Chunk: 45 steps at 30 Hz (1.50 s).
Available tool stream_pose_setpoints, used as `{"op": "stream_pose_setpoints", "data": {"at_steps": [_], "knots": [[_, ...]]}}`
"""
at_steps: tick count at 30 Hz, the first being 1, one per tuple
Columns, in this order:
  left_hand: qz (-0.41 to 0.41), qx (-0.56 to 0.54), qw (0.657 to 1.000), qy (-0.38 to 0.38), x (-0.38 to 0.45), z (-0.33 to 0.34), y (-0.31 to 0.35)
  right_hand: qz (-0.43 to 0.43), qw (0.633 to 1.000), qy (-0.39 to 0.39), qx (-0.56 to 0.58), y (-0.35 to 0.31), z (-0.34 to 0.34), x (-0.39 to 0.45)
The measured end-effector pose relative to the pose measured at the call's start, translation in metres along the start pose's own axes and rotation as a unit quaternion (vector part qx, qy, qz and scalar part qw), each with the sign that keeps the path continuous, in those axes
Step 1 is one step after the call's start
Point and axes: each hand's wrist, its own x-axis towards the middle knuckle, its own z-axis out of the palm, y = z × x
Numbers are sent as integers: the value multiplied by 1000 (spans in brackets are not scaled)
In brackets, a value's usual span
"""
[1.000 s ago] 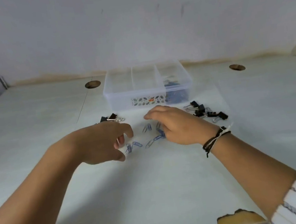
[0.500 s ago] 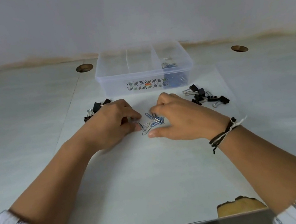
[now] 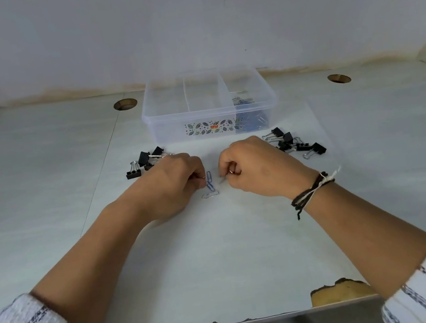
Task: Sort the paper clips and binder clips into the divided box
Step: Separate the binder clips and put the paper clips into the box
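Both hands sit curled at the centre of the frame, knuckles up, a narrow gap between them. The left hand [image 3: 174, 179] has its fingertips pressed together on a thin wire paper clip at its right edge, and the right hand [image 3: 255, 167] pinches another small wire clip between thumb and forefinger (only a sliver of metal shows in each grip). In the gap, on the pale grey tabletop [image 3: 220, 257], lie a few loose blue and silver wire paper clips [image 3: 210, 185], just beside both sets of fingertips and slightly below them in the frame.

A cluster of black metal binder clips with silver handles [image 3: 145, 161] lies just left of the left hand, partly hidden by its knuckles; a second cluster of black binder clips [image 3: 296, 144] lies just right of the right hand.

Above the hands, in the upper middle of the frame, stands the clear plastic divided box [image 3: 162, 126] with a leaf-patterned label on its front wall. Its right compartment holds a heap of blue paper clips [image 3: 252, 123].

The right wrist wears dark and white cord bracelets [image 3: 312, 192]; striped sleeves show at the lower corners.
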Motion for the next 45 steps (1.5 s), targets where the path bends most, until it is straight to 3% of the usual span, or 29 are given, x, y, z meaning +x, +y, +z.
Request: {"op": "stream_pose_setpoints", "data": {"at_steps": [6,11,14,18,23,26,28,30,32,34,39,45], "knots": [[-63,-120,988,70,17,-30,16,117,969,57,212,32,-40,3],[-50,-122,979,154,82,-61,40,150,948,119,254,59,-88,36],[-55,-115,972,197,129,-69,51,172,948,155,220,71,-105,67],[-88,-102,980,146,169,-65,56,184,970,115,113,79,-116,96],[-62,-133,979,142,131,-64,45,174,961,175,126,78,-119,70],[-35,-71,997,1,77,-58,38,120,978,76,153,53,-100,37],[-51,-60,991,-108,47,-50,30,68,989,-37,123,36,-77,26],[-70,-62,982,-163,30,-39,22,16,990,-124,72,25,-52,22],[-76,-46,980,-179,25,-30,16,-25,985,-171,20,24,-30,23],[-79,-38,980,-177,25,-27,13,-34,985,-171,-14,24,-21,23],[-82,-24,987,-140,31,-25,13,-24,991,-130,29,22,-16,22],[-52,35,988,-140,33,-21,15,14,986,-168,2,13,-18,20]]}}
